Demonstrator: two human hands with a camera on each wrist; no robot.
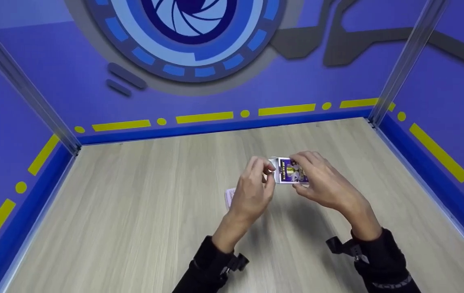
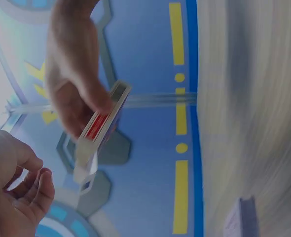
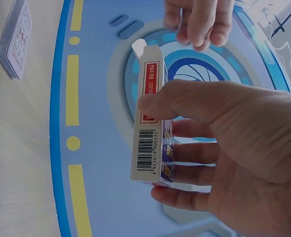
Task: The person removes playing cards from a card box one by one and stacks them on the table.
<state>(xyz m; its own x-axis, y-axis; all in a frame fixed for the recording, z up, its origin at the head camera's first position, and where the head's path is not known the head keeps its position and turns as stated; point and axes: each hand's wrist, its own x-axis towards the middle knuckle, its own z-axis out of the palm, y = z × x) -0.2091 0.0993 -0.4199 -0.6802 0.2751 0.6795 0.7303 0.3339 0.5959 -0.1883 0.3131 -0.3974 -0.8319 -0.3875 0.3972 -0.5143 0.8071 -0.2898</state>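
My right hand [image 1: 327,183] grips a playing card box [image 1: 290,171] above the table, thumb on one narrow side and fingers on the other. In the right wrist view, that side of the box carries a barcode [image 3: 145,150] and a red label. A white flap [image 3: 139,47] stands out at the box's end. Beside this end hovers my left hand [image 1: 252,189], its fingers loosely bent and apart from the box in the left wrist view. Behind it on the table lies a deck of playing cards [image 1: 229,197], partly hidden by that hand in the head view.
A light wood-grain table [image 1: 146,211] spreads under both hands. Blue and purple panels [image 1: 199,101] enclose its back and sides, with metal posts [image 1: 402,65] at the corners. Both wrists wear black bands with small cameras [image 1: 238,262].
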